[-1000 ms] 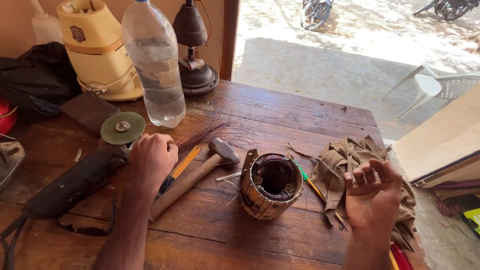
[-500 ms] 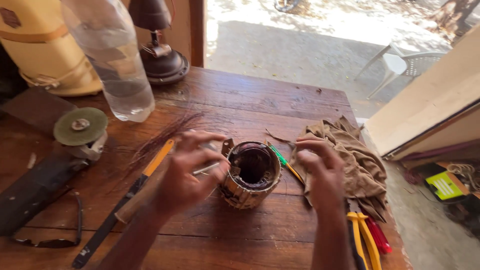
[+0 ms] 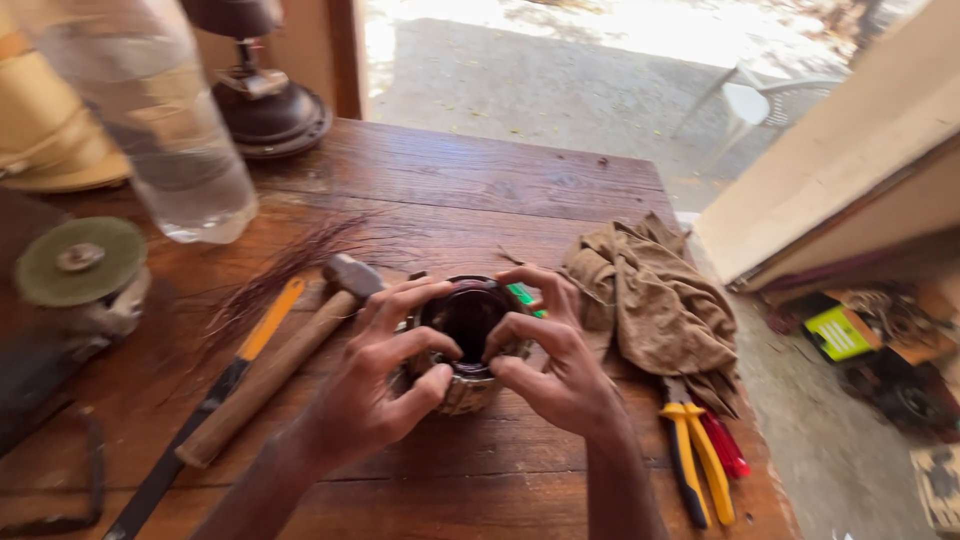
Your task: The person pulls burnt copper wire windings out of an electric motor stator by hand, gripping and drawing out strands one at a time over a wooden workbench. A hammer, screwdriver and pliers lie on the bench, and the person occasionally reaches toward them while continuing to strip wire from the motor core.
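Free room lies along the far edge of the wooden table (image 3: 470, 175), top centre of the frame, and along the near edge, bottom centre. In the centre, both hands (image 3: 375, 385) (image 3: 560, 365) close around the round winding core (image 3: 465, 345). To the left, passage is blocked by the hammer (image 3: 275, 365), the yellow-handled blade (image 3: 205, 405) and the grinder disc (image 3: 80, 262). The upper left holds the plastic bottle (image 3: 150, 120) and the dark lamp base (image 3: 262, 100). To the right, the crumpled cloth (image 3: 655, 300) and the yellow pliers (image 3: 695, 455) fill the strip to the table edge.

Brown wooden table (image 3: 520, 190), khaki rag (image 3: 655, 300), yellow-handled pliers (image 3: 695, 460), green grinder disc (image 3: 80, 260), orange-handled screwdriver (image 3: 270, 318).
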Demonstrator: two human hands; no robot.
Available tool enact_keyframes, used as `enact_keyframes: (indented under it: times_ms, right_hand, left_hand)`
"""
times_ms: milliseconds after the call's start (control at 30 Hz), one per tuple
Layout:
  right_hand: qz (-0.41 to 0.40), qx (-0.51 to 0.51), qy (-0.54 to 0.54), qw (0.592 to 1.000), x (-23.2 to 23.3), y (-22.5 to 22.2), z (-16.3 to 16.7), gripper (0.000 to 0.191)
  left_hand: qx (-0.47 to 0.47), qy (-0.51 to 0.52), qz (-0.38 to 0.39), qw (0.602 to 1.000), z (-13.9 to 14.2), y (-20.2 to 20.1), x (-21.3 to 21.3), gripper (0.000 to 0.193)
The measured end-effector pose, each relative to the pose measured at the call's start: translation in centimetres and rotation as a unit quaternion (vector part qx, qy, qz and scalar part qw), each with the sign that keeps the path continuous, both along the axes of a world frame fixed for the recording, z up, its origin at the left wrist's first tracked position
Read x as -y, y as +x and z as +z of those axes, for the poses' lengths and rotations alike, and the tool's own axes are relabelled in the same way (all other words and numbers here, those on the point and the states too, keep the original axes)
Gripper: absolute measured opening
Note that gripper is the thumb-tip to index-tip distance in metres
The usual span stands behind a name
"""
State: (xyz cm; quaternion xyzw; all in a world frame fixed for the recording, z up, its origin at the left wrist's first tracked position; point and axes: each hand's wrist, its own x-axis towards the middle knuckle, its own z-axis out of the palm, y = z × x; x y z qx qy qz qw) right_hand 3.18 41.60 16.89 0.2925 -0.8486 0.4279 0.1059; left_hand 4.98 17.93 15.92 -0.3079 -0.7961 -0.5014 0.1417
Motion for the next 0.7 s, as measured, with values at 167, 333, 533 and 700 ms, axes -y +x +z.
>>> enact_keyframes:
  times_ms: [167, 333, 533, 700]
  right_hand:
    - [-0.003, 0.027, 0.001, 1.0, -0.3, 0.2, 0.2, 0.013]
    - [0.002, 0.061, -0.03, 0.998, 0.0, 0.1, 0.0, 0.018]
    - [-0.006, 0.059, -0.068, 0.996, -0.1, 0.2, -0.3, 0.021]
    - [0.014, 0.042, -0.085, 0.995, -0.6, 0.5, 0.3, 0.021]
  left_hand:
    - [0.011, 0.002, -0.003, 1.0, -0.1, 0.0, -0.2, 0.02]
    - [0.049, 0.04, 0.016, 0.998, -0.7, 0.3, -1.2, 0.017]
    - [0.034, 0.061, 0.071, 0.995, -1.7, 0.6, -2.8, 0.016]
    - [0.039, 0.084, 0.1, 0.991, -2.0, 0.8, -3.5, 0.019]
